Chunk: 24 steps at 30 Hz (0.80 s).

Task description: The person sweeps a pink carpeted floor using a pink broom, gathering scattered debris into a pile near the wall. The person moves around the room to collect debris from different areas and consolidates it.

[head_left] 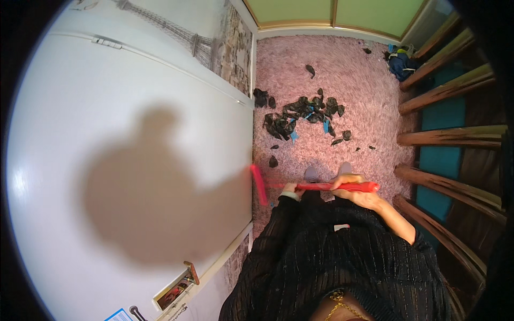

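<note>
A red broom (316,186) is held crosswise in front of my body, its head (258,184) to the left near the white door or panel. My left hand (290,189) is closed around the handle close to the head side. Nearer the handle's right end, my right hand (353,193) grips it too. The broom head is a blurred red bar, so its bristles or edge cannot be made out. Beyond my feet, black crumpled scraps (281,127) lie in a loose pile on the pink carpet (369,115), mixed with a few blue pieces (326,126).
A large white panel (214,134) stands along the left. Wooden slats (455,137) run down the right side. A dark blue bundle (401,65) lies at the far right corner. Green panels (292,12) border the far end. Single black scraps (310,70) lie scattered around the pile.
</note>
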Tool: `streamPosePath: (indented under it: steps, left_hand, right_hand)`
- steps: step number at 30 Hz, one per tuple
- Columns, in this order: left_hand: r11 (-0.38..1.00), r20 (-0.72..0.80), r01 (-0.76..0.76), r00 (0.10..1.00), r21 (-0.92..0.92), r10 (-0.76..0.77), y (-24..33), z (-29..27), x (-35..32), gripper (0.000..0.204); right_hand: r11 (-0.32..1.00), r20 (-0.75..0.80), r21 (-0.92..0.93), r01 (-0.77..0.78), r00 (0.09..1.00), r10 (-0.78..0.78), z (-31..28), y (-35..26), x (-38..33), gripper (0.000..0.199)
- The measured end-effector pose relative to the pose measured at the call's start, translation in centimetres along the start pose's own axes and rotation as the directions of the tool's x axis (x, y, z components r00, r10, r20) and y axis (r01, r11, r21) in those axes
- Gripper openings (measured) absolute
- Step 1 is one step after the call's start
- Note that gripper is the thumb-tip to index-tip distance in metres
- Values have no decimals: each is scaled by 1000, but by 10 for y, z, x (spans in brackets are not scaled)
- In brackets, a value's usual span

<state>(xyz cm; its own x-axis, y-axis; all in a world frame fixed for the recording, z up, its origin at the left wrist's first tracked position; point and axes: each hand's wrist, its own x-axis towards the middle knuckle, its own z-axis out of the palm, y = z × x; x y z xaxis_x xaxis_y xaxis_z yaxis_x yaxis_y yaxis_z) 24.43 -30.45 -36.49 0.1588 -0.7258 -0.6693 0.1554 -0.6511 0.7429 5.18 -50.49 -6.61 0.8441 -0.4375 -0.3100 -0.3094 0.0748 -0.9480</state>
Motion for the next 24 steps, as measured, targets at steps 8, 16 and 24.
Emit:
streamPosePath:
  steps: [8, 16, 24]
  left_hand:
    - [981, 128, 85, 986, 174, -109, 97, 12, -1, 25]
    - [107, 96, 133, 950, -985, -298, 176, 61, 75, 20]
    - [268, -15, 113, 902, -957, -431, 132, 39, 18, 21]
  right_hand:
    - [996, -5, 93, 6, 1000, -5, -14, 1, 2, 8]
    - [889, -83, -396, 230, 955, -284, -51, -75, -11, 10]
    - [963, -80, -246, 110, 988, -133, -36, -60, -16, 11]
